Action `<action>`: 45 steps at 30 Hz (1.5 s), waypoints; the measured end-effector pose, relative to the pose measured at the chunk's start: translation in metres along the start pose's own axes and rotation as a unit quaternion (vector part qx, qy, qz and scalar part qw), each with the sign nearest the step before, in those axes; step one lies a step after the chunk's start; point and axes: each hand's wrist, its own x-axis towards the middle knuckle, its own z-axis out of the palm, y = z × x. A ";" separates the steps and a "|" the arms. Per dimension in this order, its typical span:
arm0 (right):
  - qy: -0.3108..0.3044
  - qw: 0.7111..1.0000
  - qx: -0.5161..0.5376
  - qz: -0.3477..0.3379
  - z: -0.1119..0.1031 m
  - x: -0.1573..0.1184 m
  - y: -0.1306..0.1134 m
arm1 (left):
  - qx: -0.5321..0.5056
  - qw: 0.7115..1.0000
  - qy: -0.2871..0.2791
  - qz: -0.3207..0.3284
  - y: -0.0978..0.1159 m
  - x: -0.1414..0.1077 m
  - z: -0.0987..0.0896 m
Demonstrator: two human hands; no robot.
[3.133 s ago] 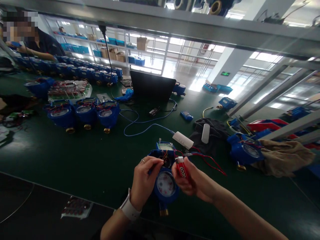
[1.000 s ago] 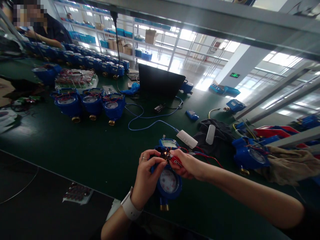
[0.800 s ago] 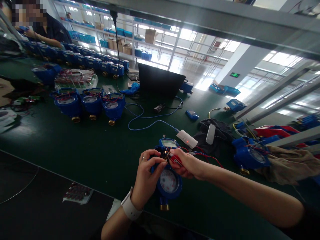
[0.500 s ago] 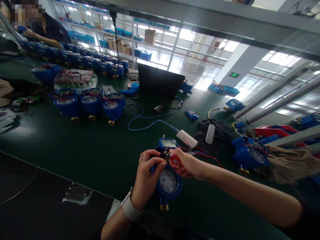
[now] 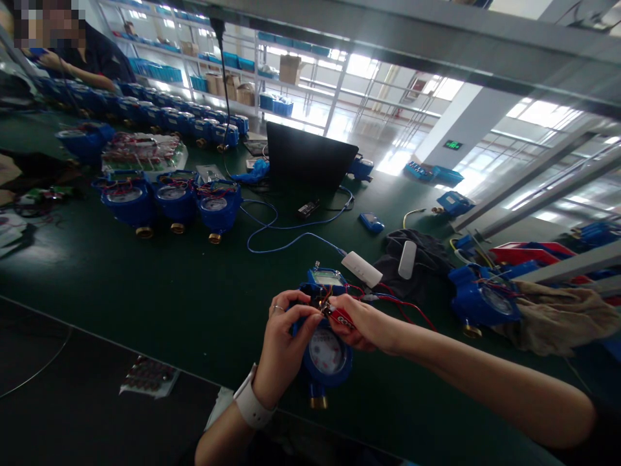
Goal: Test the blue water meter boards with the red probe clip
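Metal shelving (image 5: 310, 81) stacked with blue bins and cardboard boxes stands behind a dark green workbench (image 5: 145, 278). On the bench are a black laptop (image 5: 315, 158), a row of three blue meters (image 5: 175, 206) to the left, and a white box (image 5: 361, 269) with a blue cable; at far left, another person (image 5: 99, 55) sits by more meters.

About three seconds ago, a red lighter (image 5: 342, 317) was held upright beside the open housing, without a glow; now it is tilted inward, and a small orange glow shows at its tip. The red light seen on the white box half a second ago no longer shows.

The right hand (image 5: 361, 323) is wrapped around the lighter. The left hand (image 5: 284, 343) has thumb and fingertips close together; whatever they pinch is too small to tell. Between and just below both hands sits a blue meter (image 5: 326, 353), its dial facing up, its wired compartment right at the fingertips.
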 end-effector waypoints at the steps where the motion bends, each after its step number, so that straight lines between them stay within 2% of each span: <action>1: -0.002 1.000 0.000 -0.002 0.000 -0.001 0.000 | 0.000 1.000 0.000 0.000 0.000 0.000 0.000; 19: 0.007 1.000 0.010 0.005 0.000 -0.001 -0.010 | 0.000 1.000 0.002 0.002 0.001 0.001 -0.002; 45: -0.008 1.000 0.023 0.004 0.001 0.002 -0.010 | 0.003 1.000 -0.005 0.002 -0.003 -0.001 -0.002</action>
